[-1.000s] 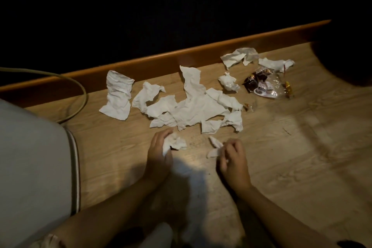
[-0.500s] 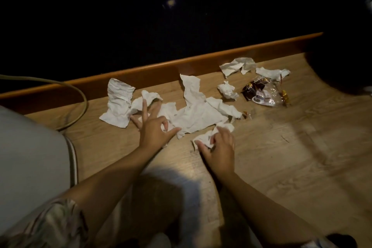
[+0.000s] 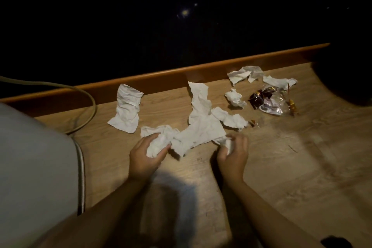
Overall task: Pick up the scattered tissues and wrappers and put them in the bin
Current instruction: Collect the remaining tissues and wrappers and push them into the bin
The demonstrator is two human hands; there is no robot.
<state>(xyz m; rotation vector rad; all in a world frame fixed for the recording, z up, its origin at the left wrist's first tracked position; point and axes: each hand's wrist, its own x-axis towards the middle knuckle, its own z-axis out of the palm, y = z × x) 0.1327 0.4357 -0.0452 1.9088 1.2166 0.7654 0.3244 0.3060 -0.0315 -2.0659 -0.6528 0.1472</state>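
White crumpled tissues lie scattered on the wooden floor. My left hand (image 3: pixel 144 157) grips a bunched wad of tissue (image 3: pixel 159 141). My right hand (image 3: pixel 233 153) holds a small crumpled tissue piece (image 3: pixel 228 145) at the edge of the large central tissue (image 3: pixel 201 127). One flat tissue (image 3: pixel 126 110) lies apart at the left. A small tissue ball (image 3: pixel 234 97) and more tissues (image 3: pixel 244 74) lie at the back right. Clear and dark wrappers (image 3: pixel 269 100) sit beside them. The dark round shape (image 3: pixel 346 78) at the far right may be the bin.
A wooden skirting board (image 3: pixel 161 78) runs along the dark wall behind the litter. A pale cable (image 3: pixel 88 104) loops at the left. A large grey object (image 3: pixel 36 167) fills the left foreground. A tiny wrapper scrap (image 3: pixel 252 123) lies right of the central tissue.
Both hands reached forward into the tissue pile, then pulled back with tissue bunched in them. The tissues that lay left of the central one are now gathered in my left hand.
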